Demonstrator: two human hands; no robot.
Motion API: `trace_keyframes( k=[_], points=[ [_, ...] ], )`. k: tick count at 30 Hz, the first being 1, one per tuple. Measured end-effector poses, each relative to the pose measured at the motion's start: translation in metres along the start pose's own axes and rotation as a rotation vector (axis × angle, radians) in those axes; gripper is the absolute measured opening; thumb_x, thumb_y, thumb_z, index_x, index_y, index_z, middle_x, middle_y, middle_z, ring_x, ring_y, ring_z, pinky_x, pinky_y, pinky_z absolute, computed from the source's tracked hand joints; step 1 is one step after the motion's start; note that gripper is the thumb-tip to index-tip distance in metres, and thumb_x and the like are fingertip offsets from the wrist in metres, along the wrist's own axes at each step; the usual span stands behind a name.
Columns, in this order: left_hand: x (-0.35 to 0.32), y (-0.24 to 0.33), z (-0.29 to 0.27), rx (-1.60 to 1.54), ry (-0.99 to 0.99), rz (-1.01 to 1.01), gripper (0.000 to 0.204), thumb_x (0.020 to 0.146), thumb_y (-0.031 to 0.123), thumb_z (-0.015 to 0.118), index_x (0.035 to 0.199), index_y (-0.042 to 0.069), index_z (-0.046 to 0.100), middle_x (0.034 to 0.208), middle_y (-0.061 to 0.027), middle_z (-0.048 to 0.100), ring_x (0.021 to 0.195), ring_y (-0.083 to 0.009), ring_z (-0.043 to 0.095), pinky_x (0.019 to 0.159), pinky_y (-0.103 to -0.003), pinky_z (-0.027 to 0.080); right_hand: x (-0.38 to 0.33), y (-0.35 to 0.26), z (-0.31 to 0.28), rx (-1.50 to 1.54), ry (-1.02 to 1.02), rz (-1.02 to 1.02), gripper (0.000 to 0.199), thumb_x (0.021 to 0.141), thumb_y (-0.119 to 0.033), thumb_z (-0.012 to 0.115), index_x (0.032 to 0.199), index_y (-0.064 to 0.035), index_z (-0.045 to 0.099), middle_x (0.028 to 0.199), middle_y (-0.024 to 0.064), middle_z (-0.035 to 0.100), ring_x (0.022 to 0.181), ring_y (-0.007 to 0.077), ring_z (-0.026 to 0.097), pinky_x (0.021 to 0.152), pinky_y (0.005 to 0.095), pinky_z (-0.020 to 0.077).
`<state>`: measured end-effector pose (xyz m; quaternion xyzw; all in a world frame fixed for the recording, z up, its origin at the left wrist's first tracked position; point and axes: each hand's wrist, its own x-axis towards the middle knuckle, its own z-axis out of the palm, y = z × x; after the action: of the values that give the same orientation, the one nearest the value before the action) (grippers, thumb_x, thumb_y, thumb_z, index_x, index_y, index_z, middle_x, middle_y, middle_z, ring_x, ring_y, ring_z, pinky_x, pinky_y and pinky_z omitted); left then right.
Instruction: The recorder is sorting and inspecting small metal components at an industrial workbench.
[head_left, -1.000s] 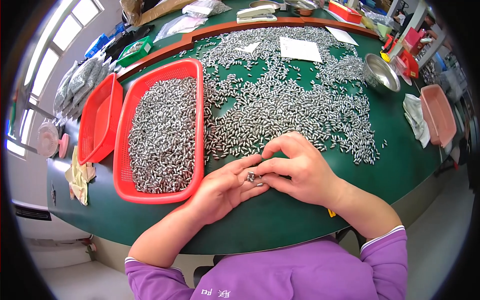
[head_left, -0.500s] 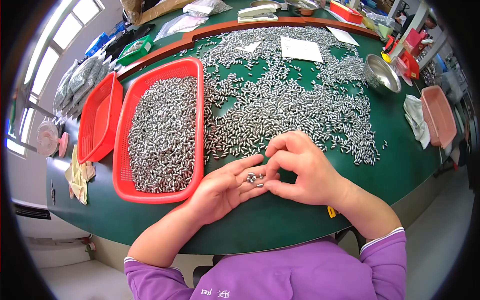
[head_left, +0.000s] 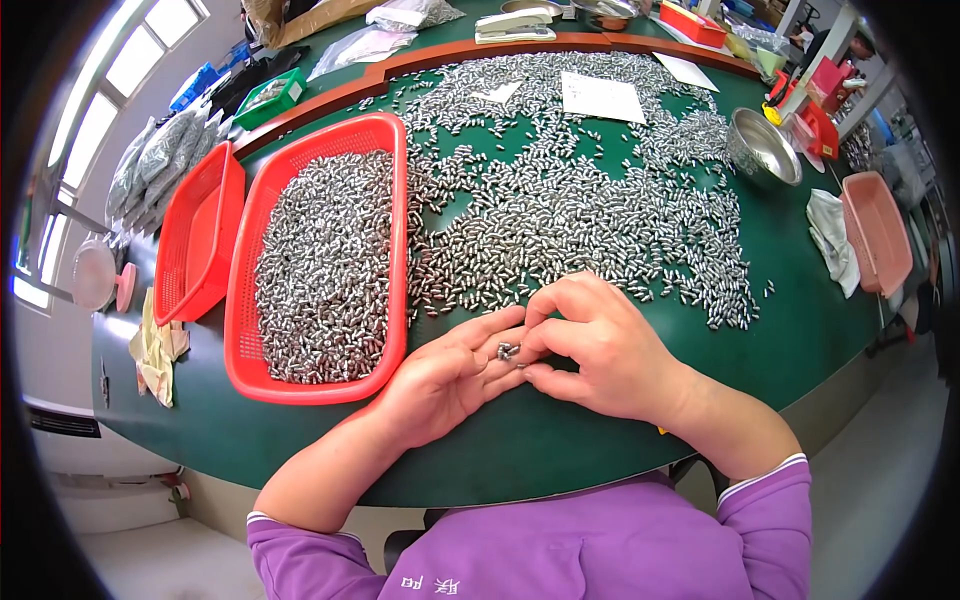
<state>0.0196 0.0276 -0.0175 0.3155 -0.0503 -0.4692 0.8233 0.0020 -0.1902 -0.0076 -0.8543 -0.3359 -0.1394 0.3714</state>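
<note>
Left hand (head_left: pixel 440 385) cupped palm-up, right hand (head_left: pixel 600 350) pinching small metal pieces (head_left: pixel 508 351) over green table (head_left: pixel 800 340) near red basket (head_left: pixel 390 250); pieces likely light, stiff, slippery, best pinched at sides

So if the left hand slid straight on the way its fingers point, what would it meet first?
Its fingers point up and right, so the left hand would first meet the right hand, which already touches it around the small metal pieces. Depth is hard to judge.

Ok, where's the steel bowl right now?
In the head view, the steel bowl sits on the green table, far right, just past the spread of small metal pieces.
</note>
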Motion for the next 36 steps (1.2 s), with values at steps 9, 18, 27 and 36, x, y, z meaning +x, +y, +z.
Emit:
trace_keyframes(
  k=[9, 18, 27, 36],
  points=[
    [0.001, -0.001, 0.0, 0.068, 0.032, 0.032, 0.07, 0.087, 0.004, 0.041, 0.149, -0.007, 0.011, 0.148, -0.0226, 0.033, 0.141, -0.0285, 0.034, 0.12, -0.043, 0.023, 0.001, 0.002, 0.0, -0.061, 0.04, 0.027, 0.017, 0.068, -0.01, 0.076, 0.078, -0.0117, 0.063, 0.094, 0.0027, 0.056, 0.089, 0.0243, 0.056, 0.078, 0.0368, 0.0459],
    [-0.001, -0.001, -0.001, -0.02, 0.015, 0.04, 0.066, 0.09, 0.005, 0.043, 0.149, -0.006, 0.015, 0.146, -0.0223, 0.036, 0.138, -0.028, 0.038, 0.119, -0.043, 0.024, 0.002, -0.003, -0.003, -0.168, 0.055, -0.099, 0.018, 0.068, -0.011, 0.076, 0.083, -0.0135, 0.066, 0.094, 0.0016, 0.056, 0.092, 0.0232, 0.056, 0.08, 0.037, 0.0456],
    [-0.003, 0.0, 0.0, 0.031, 0.049, 0.016, 0.063, 0.09, 0.001, 0.044, 0.148, -0.004, 0.02, 0.146, -0.0195, 0.04, 0.135, -0.0267, 0.043, 0.117, -0.042, 0.03, 0.001, 0.003, -0.005, 0.116, -0.004, 0.176, 0.013, 0.075, -0.011, 0.075, 0.086, -0.0104, 0.068, 0.092, 0.0035, 0.057, 0.089, 0.023, 0.056, 0.079, 0.0347, 0.0444],
    [0.0, 0.006, 0.009, 0.07, 0.021, 0.002, 0.065, 0.09, 0.004, 0.046, 0.149, -0.002, 0.02, 0.15, -0.019, 0.035, 0.139, -0.024, 0.039, 0.117, -0.039, 0.028, 0.0, 0.007, -0.005, 0.136, 0.016, 0.184, 0.026, 0.077, -0.019, 0.074, 0.098, -0.0085, 0.063, 0.092, 0.0063, 0.06, 0.089, 0.0269, 0.057, 0.082, 0.0382, 0.0463]
  ],
)
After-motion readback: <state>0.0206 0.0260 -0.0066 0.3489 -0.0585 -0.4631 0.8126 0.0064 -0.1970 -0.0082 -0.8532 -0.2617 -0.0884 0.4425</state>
